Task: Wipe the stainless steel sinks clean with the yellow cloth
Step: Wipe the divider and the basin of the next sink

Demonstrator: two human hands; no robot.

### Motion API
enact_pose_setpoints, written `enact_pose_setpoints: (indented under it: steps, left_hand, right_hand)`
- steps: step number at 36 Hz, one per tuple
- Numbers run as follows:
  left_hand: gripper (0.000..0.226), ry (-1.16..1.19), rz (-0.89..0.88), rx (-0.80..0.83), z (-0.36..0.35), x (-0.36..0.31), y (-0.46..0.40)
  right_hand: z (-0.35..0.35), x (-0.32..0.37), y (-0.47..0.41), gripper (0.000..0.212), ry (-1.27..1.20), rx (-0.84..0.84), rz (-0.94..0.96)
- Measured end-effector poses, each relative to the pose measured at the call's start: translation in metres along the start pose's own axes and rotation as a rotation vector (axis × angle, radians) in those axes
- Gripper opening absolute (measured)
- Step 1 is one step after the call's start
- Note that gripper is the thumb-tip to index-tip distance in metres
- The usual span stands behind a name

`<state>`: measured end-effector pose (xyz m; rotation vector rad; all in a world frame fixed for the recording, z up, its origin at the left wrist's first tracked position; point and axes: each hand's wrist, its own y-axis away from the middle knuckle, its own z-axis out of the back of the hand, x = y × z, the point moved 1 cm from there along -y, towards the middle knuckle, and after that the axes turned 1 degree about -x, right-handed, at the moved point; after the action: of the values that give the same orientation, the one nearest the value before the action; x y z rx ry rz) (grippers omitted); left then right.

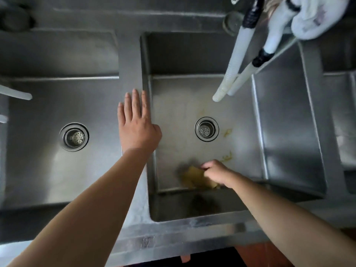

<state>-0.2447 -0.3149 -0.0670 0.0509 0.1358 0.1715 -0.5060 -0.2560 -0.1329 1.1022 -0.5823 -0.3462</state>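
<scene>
Gripping the yellow cloth (194, 177) low in the middle sink (285, 112), near its front wall, the right hand (216, 173) has its fingers clamped on it; the left hand (137, 124) lies flat, fingers straight and close, on the divider (131, 60). Yellow stains (227, 132) beside the drain (206, 128) could get missed if strokes stay near the front, and the hanging hoses (229, 81) may snag a farther reach

Two white hoses (234, 74) overhanging the middle sink's (273, 120) back right; open floor around the drain (206, 129).
</scene>
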Motion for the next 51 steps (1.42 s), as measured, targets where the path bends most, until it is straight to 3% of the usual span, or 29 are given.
enact_pose_setpoints:
  steps: [3,6,13,15,19,22,25,28,30,33,36,41,45,51]
  left_hand:
    - [0.094,0.061,0.008,0.025,0.006,0.003,-0.001]
    - [0.094,0.129,0.003,0.036,0.01,0.006,-0.001]
    - [0.089,0.171,0.043,0.101,0.022,-0.001,-0.002]
    - [0.086,0.253,0.086,0.041,0.025,-0.01,-0.001]
    - [0.074,0.242,-0.013,-0.108,0.005,-0.059,0.02]
    - [0.07,0.433,0.026,0.07,-0.045,-0.096,0.03]
    - [0.078,0.451,0.239,0.287,-0.105,-0.113,0.036]
    - [0.097,0.25,0.365,0.396,-0.16,-0.115,0.04]
    - [0.089,0.177,0.368,0.511,-0.185,-0.109,0.052]
    - [0.079,0.101,0.364,0.634,-0.216,-0.101,0.074]
    - [0.074,0.109,0.376,0.639,-0.236,-0.099,0.078]
    - [0.072,0.077,0.371,0.655,-0.249,-0.094,0.083]
    - [0.071,0.071,0.361,0.661,-0.252,-0.093,0.081]
    - [0.071,0.094,0.341,0.688,-0.246,-0.094,0.08]
  right_hand:
    - [0.037,-0.003,0.014,0.039,-0.44,-0.054,-0.049]
    - [0.072,-0.007,0.02,0.035,-0.718,-0.062,-0.02]
    - [0.14,-0.013,-0.022,0.037,-0.887,-0.222,0.056]
    - [0.161,-0.01,-0.045,0.029,-0.88,-0.291,0.068]
    - [0.207,0.01,-0.093,0.026,-0.694,-0.444,0.195]
    - [0.24,0.033,-0.126,0.027,-0.391,-0.636,0.311]
    - [0.256,0.059,-0.159,0.036,-0.053,-0.732,0.498]
    - [0.25,0.079,-0.198,0.039,0.169,-0.703,0.657]
    - [0.239,0.093,-0.213,0.046,0.333,-0.614,0.694]
    - [0.217,0.098,-0.234,0.065,0.635,-0.43,0.587]
    - [0.199,0.089,-0.255,0.066,0.663,-0.491,0.572]
    - [0.163,0.073,-0.24,0.06,0.732,-0.499,0.721]
    - [0.123,0.049,-0.214,0.061,0.707,-0.433,0.743]
    - [0.091,0.022,-0.189,0.037,0.724,-0.218,0.79]
